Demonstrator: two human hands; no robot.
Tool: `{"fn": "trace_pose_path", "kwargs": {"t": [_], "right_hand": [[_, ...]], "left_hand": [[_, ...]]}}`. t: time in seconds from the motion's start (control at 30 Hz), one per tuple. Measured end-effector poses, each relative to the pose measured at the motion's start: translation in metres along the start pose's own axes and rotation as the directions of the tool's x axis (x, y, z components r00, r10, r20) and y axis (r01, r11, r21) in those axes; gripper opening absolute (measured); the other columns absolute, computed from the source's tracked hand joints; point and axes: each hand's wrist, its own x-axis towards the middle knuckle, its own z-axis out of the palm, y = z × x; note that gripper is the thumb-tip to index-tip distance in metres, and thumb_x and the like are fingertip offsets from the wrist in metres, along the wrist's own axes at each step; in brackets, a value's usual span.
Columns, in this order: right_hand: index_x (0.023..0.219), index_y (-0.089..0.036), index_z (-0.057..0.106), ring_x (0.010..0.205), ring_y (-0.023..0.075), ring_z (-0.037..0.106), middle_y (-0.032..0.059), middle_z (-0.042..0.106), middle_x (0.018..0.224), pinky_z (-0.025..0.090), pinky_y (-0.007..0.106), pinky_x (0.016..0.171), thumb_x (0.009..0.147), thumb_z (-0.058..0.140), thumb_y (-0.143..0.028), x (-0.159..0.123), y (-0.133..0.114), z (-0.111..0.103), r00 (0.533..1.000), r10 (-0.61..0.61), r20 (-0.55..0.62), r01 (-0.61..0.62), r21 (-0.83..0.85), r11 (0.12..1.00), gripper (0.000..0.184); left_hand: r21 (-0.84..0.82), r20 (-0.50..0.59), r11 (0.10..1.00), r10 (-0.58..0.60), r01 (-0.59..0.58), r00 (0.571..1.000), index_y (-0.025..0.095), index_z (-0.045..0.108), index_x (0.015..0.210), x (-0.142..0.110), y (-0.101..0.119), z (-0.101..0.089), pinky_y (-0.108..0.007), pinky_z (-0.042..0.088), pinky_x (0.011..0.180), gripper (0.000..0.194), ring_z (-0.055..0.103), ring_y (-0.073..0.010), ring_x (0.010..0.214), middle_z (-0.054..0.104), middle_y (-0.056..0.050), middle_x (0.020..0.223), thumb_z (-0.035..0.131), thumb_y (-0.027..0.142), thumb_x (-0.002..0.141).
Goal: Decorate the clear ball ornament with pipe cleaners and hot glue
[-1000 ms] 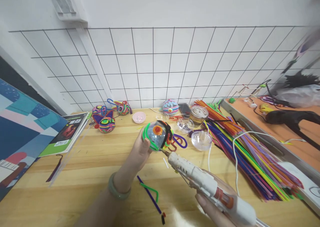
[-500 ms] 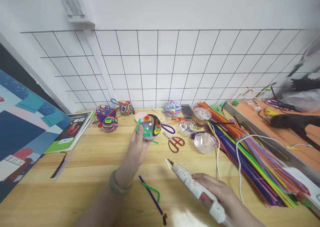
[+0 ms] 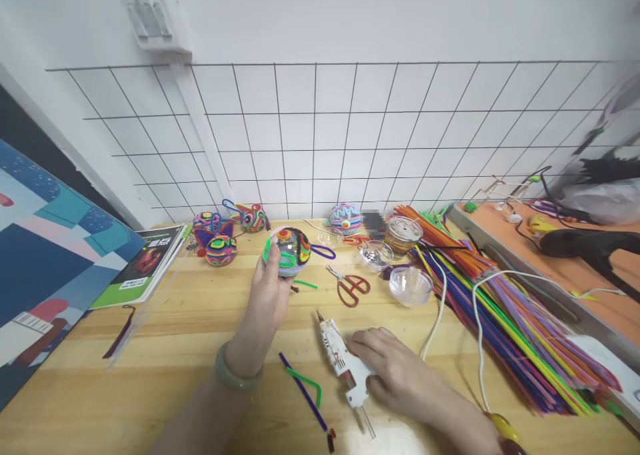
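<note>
My left hand (image 3: 265, 298) grips a clear plastic ball (image 3: 293, 247), its thumb along the near side. Green, black, red and yellow pipe cleaner pieces decorate the ball, and a purple loop (image 3: 324, 251) sticks out to its right. My right hand (image 3: 395, 368) is closed around the handle of a white hot glue gun (image 3: 334, 345), which lies on its side at or just above the tabletop. The nozzle points away from me, and a clear glue stick (image 3: 367, 423) protrudes from the back. Left of the gun are a purple pipe cleaner (image 3: 306, 395) and a bent green one (image 3: 313, 383).
Red-handled scissors (image 3: 353, 288) lie beyond the gun, near clear plastic half shells (image 3: 411, 285). Bundled pipe cleaners (image 3: 515, 335) and a white cord (image 3: 479, 348) occupy the right. Finished yarn-like balls (image 3: 221, 249) stand at the back, with books (image 3: 143, 268) to the left.
My right hand has brought the glue gun leftward and lower, turning its nozzle to point more straight away from me. My left hand has shifted slightly left with the ball.
</note>
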Motion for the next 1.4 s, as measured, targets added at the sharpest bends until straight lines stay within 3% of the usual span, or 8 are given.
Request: {"fn": "trace_pose_path", "kwargs": {"t": [0.3, 0.43, 0.53, 0.7, 0.9, 1.07, 1.23, 1.4], "right_hand": [[0.125, -0.02, 0.058, 0.116, 0.0256, 0.053, 0.0112, 0.058, 0.125, 0.043, 0.041, 0.099, 0.068, 0.051, -0.003, 0.011, -0.004, -0.023, 0.995, 0.048, 0.087, -0.056, 0.086, 0.995, 0.06], [0.116, -0.02, 0.063, 0.107, 0.0217, 0.061, 0.0108, 0.065, 0.116, 0.048, 0.035, 0.093, 0.089, 0.049, -0.016, 0.028, 0.014, -0.027, 0.976, 0.179, -0.124, -0.177, 0.031, 0.984, 0.031], [0.106, -0.015, 0.064, 0.101, 0.025, 0.064, 0.0145, 0.069, 0.107, 0.049, 0.038, 0.088, 0.094, 0.043, -0.023, 0.054, 0.031, -0.017, 0.939, 0.248, -0.237, -0.26, -0.019, 0.965, 0.025], [0.09, -0.014, 0.063, 0.083, 0.0272, 0.068, 0.0158, 0.071, 0.085, 0.048, 0.036, 0.075, 0.093, 0.042, -0.022, 0.089, 0.049, 0.007, 0.891, 0.329, -0.313, -0.362, -0.053, 0.93, 0.023], [0.084, -0.015, 0.059, 0.066, 0.0264, 0.063, 0.0135, 0.066, 0.069, 0.043, 0.033, 0.06, 0.088, 0.046, -0.026, 0.089, 0.06, 0.016, 0.841, 0.415, -0.347, -0.433, 0.027, 0.901, 0.017], [0.108, -0.015, 0.051, 0.057, 0.0185, 0.061, 0.0017, 0.062, 0.066, 0.047, 0.029, 0.054, 0.083, 0.047, -0.023, 0.081, 0.058, -0.013, 0.857, 0.419, -0.301, -0.357, 0.241, 0.902, 0.026], [0.116, -0.018, 0.052, 0.073, 0.0158, 0.062, 0.0014, 0.06, 0.081, 0.053, 0.027, 0.064, 0.083, 0.055, -0.025, 0.071, 0.027, -0.045, 0.895, 0.331, -0.301, -0.145, 0.504, 0.851, 0.034], [0.1, -0.02, 0.059, 0.062, 0.0141, 0.058, -0.0011, 0.057, 0.073, 0.052, 0.028, 0.058, 0.075, 0.073, -0.039, 0.073, 0.006, -0.053, 0.757, 0.511, -0.408, -0.013, 0.771, 0.636, 0.034]], "left_hand": [[-0.044, 0.013, 0.999, -0.028, 0.029, 1.0, 0.02, 0.065, 0.1, -0.006, 0.004, 0.007, -0.036, 0.048, 0.096, 0.027, 0.055, -0.0236, 0.12, 0.063, -0.008, 0.124, 0.063, 0.041, 0.083], [-0.088, -0.008, 0.994, -0.063, 0.062, 0.998, 0.021, 0.065, 0.102, -0.008, 0.005, 0.009, -0.036, 0.048, 0.095, 0.025, 0.056, -0.0223, 0.118, 0.065, -0.008, 0.121, 0.061, 0.039, 0.085], [-0.111, -0.016, 0.99, -0.086, 0.084, 0.996, 0.02, 0.065, 0.101, -0.011, 0.005, 0.011, -0.036, 0.049, 0.094, 0.023, 0.059, -0.0216, 0.114, 0.067, -0.007, 0.117, 0.06, 0.037, 0.087], [-0.13, -0.004, 0.986, -0.107, 0.105, 0.994, 0.02, 0.066, 0.1, -0.016, 0.007, 0.013, -0.038, 0.047, 0.097, 0.02, 0.06, -0.0207, 0.114, 0.069, -0.006, 0.113, 0.059, 0.034, 0.087], [-0.15, -0.006, 0.984, -0.1, 0.098, 0.995, 0.019, 0.066, 0.099, -0.016, 0.009, 0.014, -0.038, 0.045, 0.1, 0.02, 0.059, -0.0208, 0.114, 0.069, -0.006, 0.113, 0.062, 0.032, 0.085], [-0.148, -0.014, 0.985, -0.09, 0.087, 0.996, 0.019, 0.067, 0.097, -0.013, 0.008, 0.011, -0.039, 0.045, 0.099, 0.019, 0.061, -0.02, 0.109, 0.071, -0.005, 0.108, 0.061, 0.034, 0.086], [-0.14, -0.056, 0.985, -0.113, 0.104, 0.992, 0.02, 0.066, 0.093, -0.015, 0.009, 0.013, -0.039, 0.046, 0.098, 0.017, 0.061, -0.0209, 0.11, 0.071, -0.005, 0.106, 0.061, 0.035, 0.086], [-0.198, -0.073, 0.978, -0.089, 0.073, 0.993, 0.021, 0.067, 0.097, -0.02, 0.013, 0.017, -0.039, 0.046, 0.099, 0.018, 0.056, -0.0226, 0.12, 0.068, -0.005, 0.114, 0.061, 0.034, 0.085]]}}
